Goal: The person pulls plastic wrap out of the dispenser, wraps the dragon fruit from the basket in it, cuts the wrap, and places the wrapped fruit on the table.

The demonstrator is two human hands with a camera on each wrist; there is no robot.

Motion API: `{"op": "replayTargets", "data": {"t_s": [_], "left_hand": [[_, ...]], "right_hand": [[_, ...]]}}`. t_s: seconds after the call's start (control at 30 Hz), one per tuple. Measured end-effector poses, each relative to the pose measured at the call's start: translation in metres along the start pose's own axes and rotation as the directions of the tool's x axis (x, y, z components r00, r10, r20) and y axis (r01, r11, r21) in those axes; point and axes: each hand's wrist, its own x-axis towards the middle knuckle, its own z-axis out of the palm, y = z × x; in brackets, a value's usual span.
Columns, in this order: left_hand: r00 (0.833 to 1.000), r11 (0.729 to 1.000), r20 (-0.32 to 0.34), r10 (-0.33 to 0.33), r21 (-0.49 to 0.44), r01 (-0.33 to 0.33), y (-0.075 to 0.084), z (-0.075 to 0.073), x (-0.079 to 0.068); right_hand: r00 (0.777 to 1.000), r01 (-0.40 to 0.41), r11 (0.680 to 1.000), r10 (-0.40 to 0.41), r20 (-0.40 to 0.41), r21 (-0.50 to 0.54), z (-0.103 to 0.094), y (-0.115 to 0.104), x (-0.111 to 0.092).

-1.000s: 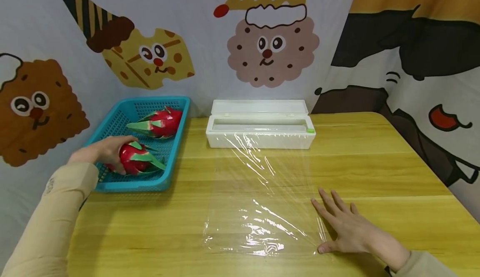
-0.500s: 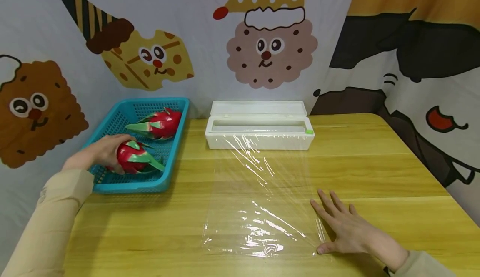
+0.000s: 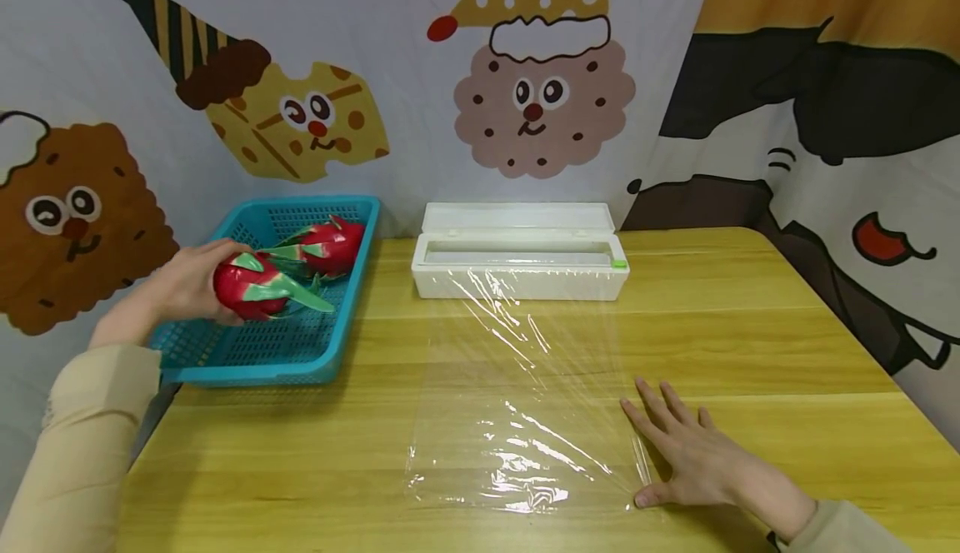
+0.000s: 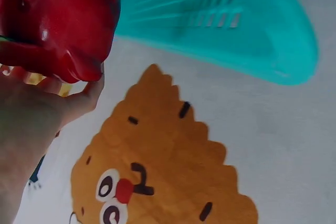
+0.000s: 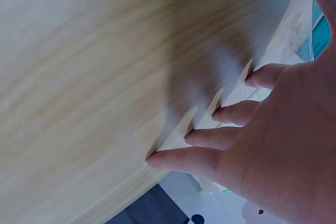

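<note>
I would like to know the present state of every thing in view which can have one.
Left grip: curled round the nearer dragon fruit.
Right grip: spread, resting on the wooden table.
Nearer dragon fruit: held over the blue basket.
Farther dragon fruit: lying in the basket, partly hidden.
Blue basket: upright, open-topped.
Cling film dispenser: lid raised.
Green tab: at dispenser's right end.
Cling film: pulled out across the table, wrinkled.

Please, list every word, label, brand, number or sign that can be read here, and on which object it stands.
No readable text: none on the dragon fruits, blue basket or cling film dispenser.
The backdrop shows cartoon drawings only.
Too small to read: a faint mark on the left sleeve.
</note>
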Motion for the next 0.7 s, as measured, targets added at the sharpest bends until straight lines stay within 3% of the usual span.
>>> {"op": "replayTargets", "data": {"t_s": [0.37,0.7], "left_hand": [[0.993,0.997,-0.096,-0.072,-0.016,0.071,0.029,-0.008,0.005],[0.978,0.999,-0.208,0.018,-0.031,-0.025,0.068,-0.004,0.015]], "right_hand": [[1.000,0.025,1.000,-0.025,-0.002,0.001,0.000,-0.001,0.000],[1.000,0.011,1.000,-0.011,0.008,-0.003,-0.002,-0.002,0.000]]}}
